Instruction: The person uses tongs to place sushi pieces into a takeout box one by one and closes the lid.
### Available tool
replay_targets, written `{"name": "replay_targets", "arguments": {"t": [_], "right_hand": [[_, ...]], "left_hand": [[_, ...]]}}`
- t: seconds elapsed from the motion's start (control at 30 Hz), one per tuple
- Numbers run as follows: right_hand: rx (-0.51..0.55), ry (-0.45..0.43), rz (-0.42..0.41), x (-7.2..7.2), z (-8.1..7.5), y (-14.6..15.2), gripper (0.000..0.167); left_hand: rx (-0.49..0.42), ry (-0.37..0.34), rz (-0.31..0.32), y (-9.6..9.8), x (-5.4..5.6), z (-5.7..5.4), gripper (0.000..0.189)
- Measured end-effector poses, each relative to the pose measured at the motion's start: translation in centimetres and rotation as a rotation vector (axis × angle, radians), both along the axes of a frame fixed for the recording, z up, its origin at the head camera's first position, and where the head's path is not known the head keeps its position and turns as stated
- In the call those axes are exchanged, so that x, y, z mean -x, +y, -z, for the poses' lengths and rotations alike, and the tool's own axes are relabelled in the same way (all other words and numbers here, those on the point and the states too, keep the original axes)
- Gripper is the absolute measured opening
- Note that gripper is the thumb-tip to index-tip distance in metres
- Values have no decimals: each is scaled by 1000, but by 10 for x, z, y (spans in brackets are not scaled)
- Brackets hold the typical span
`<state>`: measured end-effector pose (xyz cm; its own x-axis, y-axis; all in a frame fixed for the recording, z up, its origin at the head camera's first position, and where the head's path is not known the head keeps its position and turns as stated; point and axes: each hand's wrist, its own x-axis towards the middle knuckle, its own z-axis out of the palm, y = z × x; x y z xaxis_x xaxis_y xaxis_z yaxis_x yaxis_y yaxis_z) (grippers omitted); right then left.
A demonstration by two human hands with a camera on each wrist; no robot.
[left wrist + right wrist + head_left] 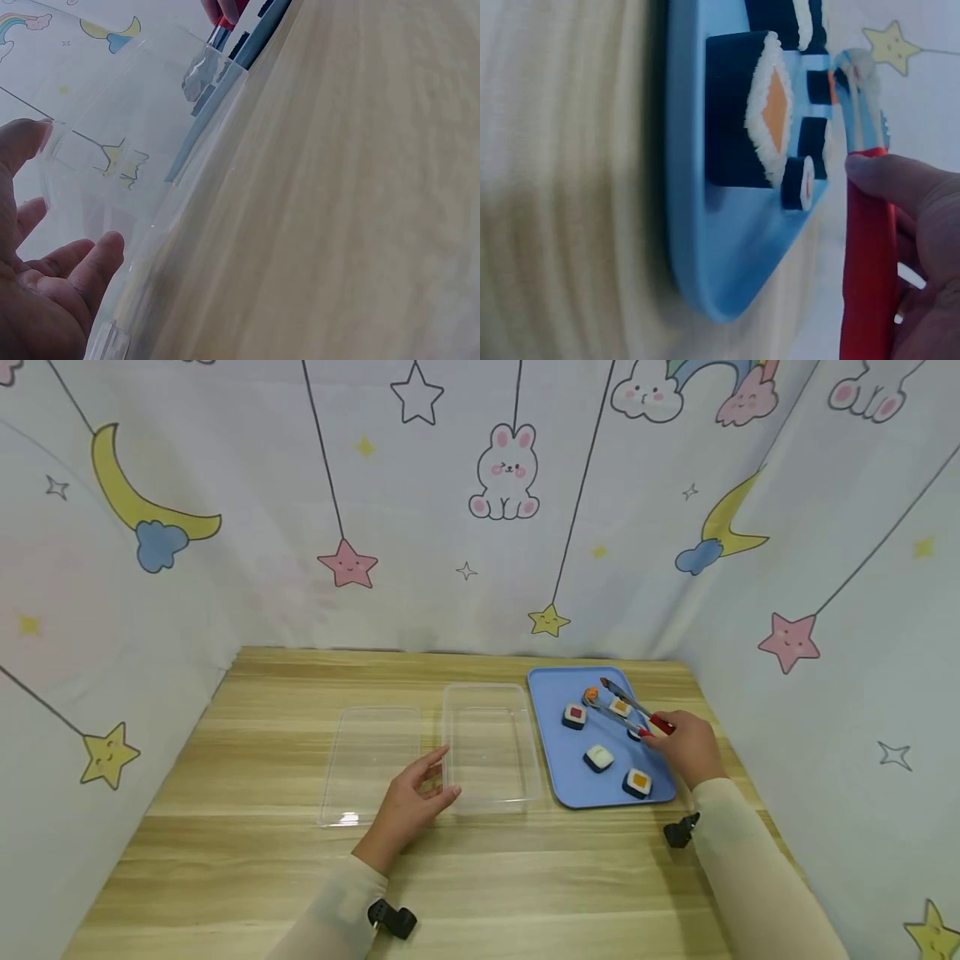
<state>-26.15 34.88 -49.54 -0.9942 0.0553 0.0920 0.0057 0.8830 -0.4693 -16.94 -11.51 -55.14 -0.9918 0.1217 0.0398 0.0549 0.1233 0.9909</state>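
My right hand grips a pair of tongs by the red handles, over the blue tray. The tongs' metal arms are spread apart, one tip right at a sushi roll with orange topping. Several other square sushi pieces lie on the tray, among them one with a red centre, a pale one and one with an orange centre. My left hand has its fingers spread and loosely bent against the left side of a clear plastic container.
A flat clear lid lies left of the container on the wooden table. The container stands between lid and tray. A printed curtain rises behind the table's back edge and along both sides.
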Motion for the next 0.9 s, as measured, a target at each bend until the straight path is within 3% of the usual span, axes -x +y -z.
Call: {"name": "replay_targets", "arguments": {"t": [0.2, 0.57, 0.9], "right_hand": [[-9, -20, -21, 14, 1, 2, 51], [-5, 14, -29, 16, -1, 2, 42], [6, 52, -66, 15, -27, -16, 45]], "left_hand": [[-34, -15, 13, 1, -1, -2, 70], [-10, -13, 16, 0, 0, -2, 70], [-7, -13, 0, 1, 0, -4, 70]]}}
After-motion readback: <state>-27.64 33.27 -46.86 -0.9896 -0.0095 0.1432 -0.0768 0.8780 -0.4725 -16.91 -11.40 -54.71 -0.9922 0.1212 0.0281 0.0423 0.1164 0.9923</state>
